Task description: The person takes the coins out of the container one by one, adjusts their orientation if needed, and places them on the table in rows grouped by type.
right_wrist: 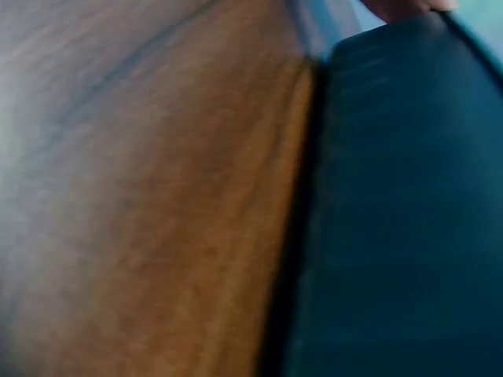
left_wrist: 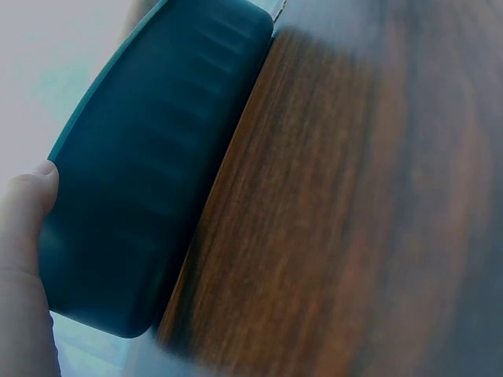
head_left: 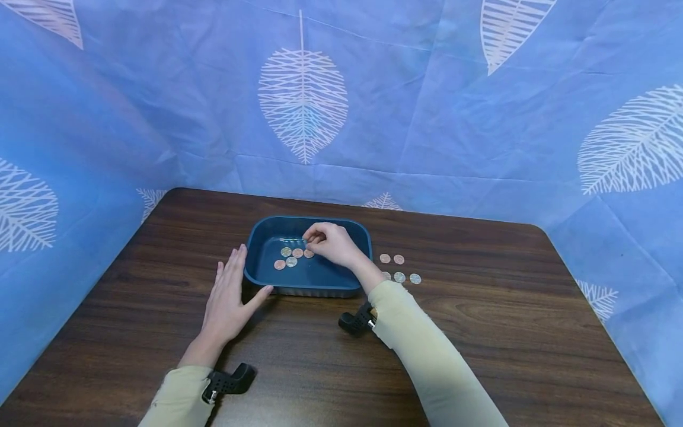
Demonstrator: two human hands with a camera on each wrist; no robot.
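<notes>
A dark blue-green rectangular tray (head_left: 331, 292) stands on the table, with several copper and silver coins (head_left: 291, 261) lying on its floor. My left hand (head_left: 226, 296) is at the tray's left end, fingers extended along the side. In the left wrist view, the thumb (left_wrist: 30, 196) touches the tray's rim. Over the inside of the tray, my right hand (head_left: 333, 243) has its fingers bent towards the thumb. Just below those fingertips lies a copper coin (head_left: 309, 254), partly covered by the hand. Whether a coin is between the fingertips is too small to tell.
To the right of the tray, more coins (head_left: 399, 277) lie on the brown wooden table (head_left: 480, 308) in two rows, one partly behind the right forearm. A blue cloth (head_left: 400, 118) with white leaf prints hangs behind and beside the table. Each wrist wears a black camera mount (head_left: 233, 379).
</notes>
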